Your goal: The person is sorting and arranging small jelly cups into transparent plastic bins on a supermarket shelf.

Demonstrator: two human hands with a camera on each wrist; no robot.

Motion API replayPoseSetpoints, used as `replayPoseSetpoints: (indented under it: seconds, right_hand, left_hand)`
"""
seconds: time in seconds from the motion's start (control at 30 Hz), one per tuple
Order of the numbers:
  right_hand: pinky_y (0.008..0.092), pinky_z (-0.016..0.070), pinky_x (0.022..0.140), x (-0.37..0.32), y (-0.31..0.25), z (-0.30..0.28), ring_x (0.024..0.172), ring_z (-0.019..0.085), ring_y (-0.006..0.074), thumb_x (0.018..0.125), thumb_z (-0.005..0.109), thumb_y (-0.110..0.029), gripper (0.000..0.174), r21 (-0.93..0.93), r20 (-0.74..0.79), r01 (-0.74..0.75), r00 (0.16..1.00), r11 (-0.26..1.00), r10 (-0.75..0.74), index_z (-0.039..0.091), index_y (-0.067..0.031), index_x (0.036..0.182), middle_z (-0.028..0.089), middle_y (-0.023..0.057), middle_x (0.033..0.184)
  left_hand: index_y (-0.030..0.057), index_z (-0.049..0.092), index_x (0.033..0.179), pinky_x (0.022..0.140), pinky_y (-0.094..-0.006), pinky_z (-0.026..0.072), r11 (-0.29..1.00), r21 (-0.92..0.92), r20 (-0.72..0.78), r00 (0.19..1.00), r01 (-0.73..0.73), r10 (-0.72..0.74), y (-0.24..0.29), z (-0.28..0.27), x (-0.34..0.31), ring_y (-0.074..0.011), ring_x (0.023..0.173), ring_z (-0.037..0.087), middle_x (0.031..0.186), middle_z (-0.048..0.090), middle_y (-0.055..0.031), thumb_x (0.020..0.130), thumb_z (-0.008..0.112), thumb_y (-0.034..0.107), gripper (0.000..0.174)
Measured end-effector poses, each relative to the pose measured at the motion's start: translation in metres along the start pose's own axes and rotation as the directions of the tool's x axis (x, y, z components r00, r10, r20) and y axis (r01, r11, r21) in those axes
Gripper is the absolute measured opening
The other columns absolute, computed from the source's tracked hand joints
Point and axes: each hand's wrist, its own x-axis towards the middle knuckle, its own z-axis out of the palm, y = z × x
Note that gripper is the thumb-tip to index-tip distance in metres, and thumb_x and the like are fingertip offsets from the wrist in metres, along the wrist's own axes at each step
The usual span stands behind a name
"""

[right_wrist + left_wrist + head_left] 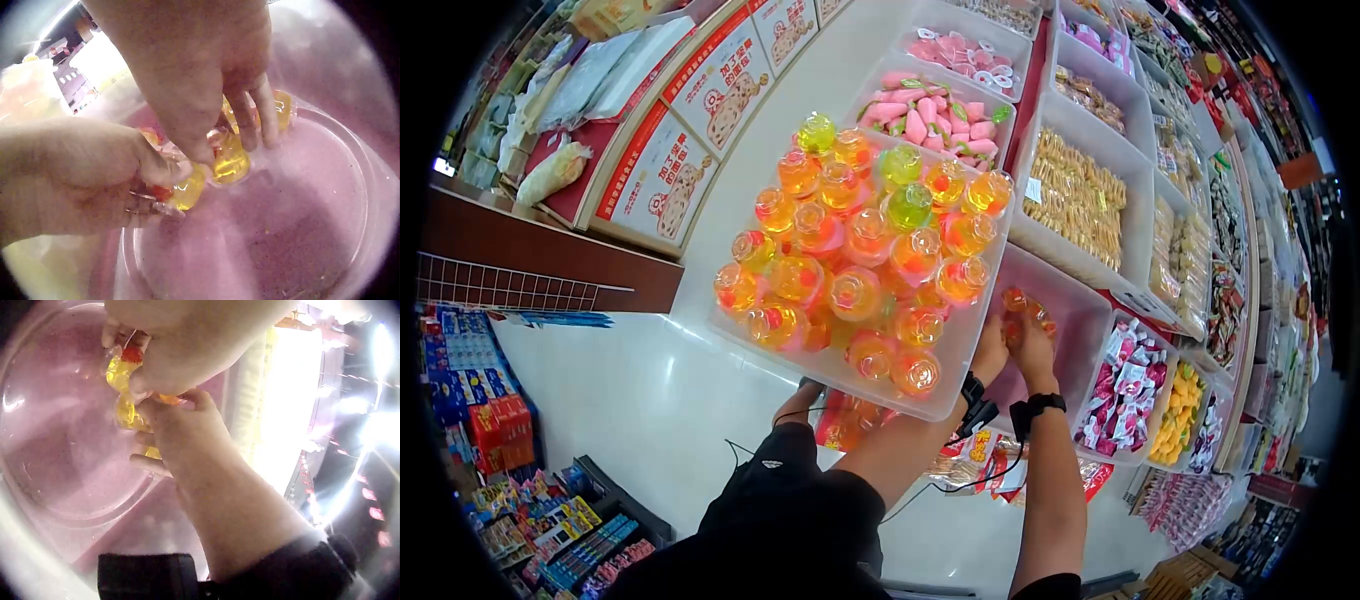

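Note:
Both hands reach into a translucent bin [1080, 325] whose pinkish floor shows. My left hand [81, 175] pinches a yellow-and-red jelly cup [187, 192] between thumb and fingers, low over the floor. Beside it, my right hand [187, 69] comes down from above and grips another jelly cup [231, 165]. A further jelly cup [283, 109] stands by its outer fingers along the bin's rounded edge. In the left wrist view the hands overlap around a small row of cups, partly hiding them. Wrist straps are worn on both arms.
Left of the hands is a tub [960, 395] heaped with orange and green jelly cups. Bins of pink sweets [930, 115], wrapped sticks [1075, 195], purple-wrapped sweets [1122, 385] and yellow sweets [1180, 415] surround the work. A display counter [640, 180] stands left.

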Motion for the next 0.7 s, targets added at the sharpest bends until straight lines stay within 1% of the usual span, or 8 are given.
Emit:
replayPoseSetpoints:
  seconds: [0.07,0.17,0.23,0.3,0.37,0.43,0.5,0.7]
  right_hand:
    - [0.0515,0.0546,0.084,-0.005,0.029,0.032,0.102,0.066,0.0434,0.087,0.067,-0.023,0.041,-0.052,-0.114,0.222,0.967,0.974,-0.227,0.061,-0.0082,0.124,0.068,0.0213,0.115]
    - [0.0508,0.0545,0.084,-0.014,0.028,0.03,0.102,0.066,0.0439,0.087,0.068,-0.022,0.038,-0.052,0.129,0.129,0.984,0.99,-0.122,0.064,-0.0079,0.122,0.068,0.0221,0.117]
    - [0.0484,0.0548,0.084,-0.016,0.028,0.026,0.103,0.067,0.0404,0.086,0.07,-0.022,0.038,-0.104,0.377,0.053,0.926,0.993,-0.01,0.065,-0.0073,0.12,0.068,0.0206,0.118]
    - [0.0462,0.0557,0.081,-0.022,0.035,0.025,0.096,0.069,0.0384,0.086,0.071,-0.025,0.038,0.015,0.487,-0.065,0.872,0.998,0.05,0.064,-0.0062,0.118,0.069,0.0196,0.111]
    - [0.0453,0.0569,0.075,-0.035,0.076,0.048,0.083,0.071,0.0394,0.086,0.071,-0.03,0.039,0.332,0.443,-0.208,0.895,0.92,0.042,0.064,-0.0049,0.115,0.07,0.0199,0.097]
    - [0.0397,0.0567,0.069,-0.034,0.061,0.021,0.074,0.069,0.0305,0.089,0.069,-0.028,0.035,0.411,0.473,-0.226,0.881,0.883,0.005,0.063,-0.0039,0.113,0.067,0.0136,0.09]
    - [0.0323,0.0554,0.063,-0.049,0.033,-0.024,0.075,0.064,0.0154,0.095,0.061,-0.021,0.023,0.585,0.489,-0.426,0.864,0.69,0.119,0.062,-0.0049,0.11,0.062,0.0044,0.09]
    - [0.0314,0.0562,0.07,-0.126,-0.044,-0.124,0.083,0.065,0.0157,0.096,0.052,-0.023,0.029,0.899,0.296,-0.341,0.935,0.273,0.195,0.058,-0.0067,0.119,0.064,0.0057,0.102]
  left_hand:
    - [0.0079,0.056,0.113,0.091,-0.0557,0.0463,0.996,-0.09,0.08,0.997,0.026,-0.019,0.008,-0.02,-0.003,-0.0489,0.106,0.054,0.112,0.056,-0.0258,0.082,0.067,0.013,0.032]
    - [0.0076,0.051,0.12,0.088,-0.0552,0.0486,0.984,-0.175,0.085,0.996,0.023,-0.008,0.02,-0.031,-0.011,-0.0509,0.101,0.056,0.112,0.056,-0.0268,0.084,0.067,0.014,0.04]
    - [0.0069,0.048,0.123,0.086,-0.0539,0.0498,0.984,-0.175,0.042,0.998,-0.047,0.055,0.029,-0.038,-0.026,-0.051,0.101,0.057,0.113,0.056,-0.0268,0.085,0.068,0.017,0.045]
    - [0.0058,0.045,0.125,0.086,-0.0516,0.0508,0.978,-0.127,-0.014,0.986,-0.166,0.166,0.036,-0.056,-0.047,-0.05,0.103,0.058,0.114,0.056,-0.0262,0.086,0.07,0.02,0.049]
    - [0.0046,0.046,0.124,0.088,-0.051,0.0498,0.939,-0.255,0.037,0.968,-0.232,0.25,0.04,-0.076,-0.068,-0.0479,0.106,0.058,0.115,0.055,-0.0253,0.086,0.071,0.022,0.049]
    - [0.0044,0.048,0.123,0.09,-0.0485,0.048,0.896,-0.345,0.109,0.937,-0.279,0.333,0.045,-0.102,-0.081,-0.0447,0.106,0.059,0.117,0.054,-0.0226,0.088,0.072,0.024,0.047]
    - [0.0047,0.05,0.122,0.091,-0.0472,0.0473,0.848,-0.458,0.2,0.899,-0.266,0.39,0.046,-0.137,-0.096,-0.0434,0.104,0.059,0.116,0.053,-0.0205,0.088,0.072,0.024,0.045]
    - [0.0097,0.052,0.141,0.084,-0.0309,0.0514,0.798,-0.578,0.496,0.705,-0.168,0.507,0.073,-0.275,-0.146,-0.0201,0.113,0.054,0.119,0.048,-0.0116,0.094,0.069,0.02,0.05]
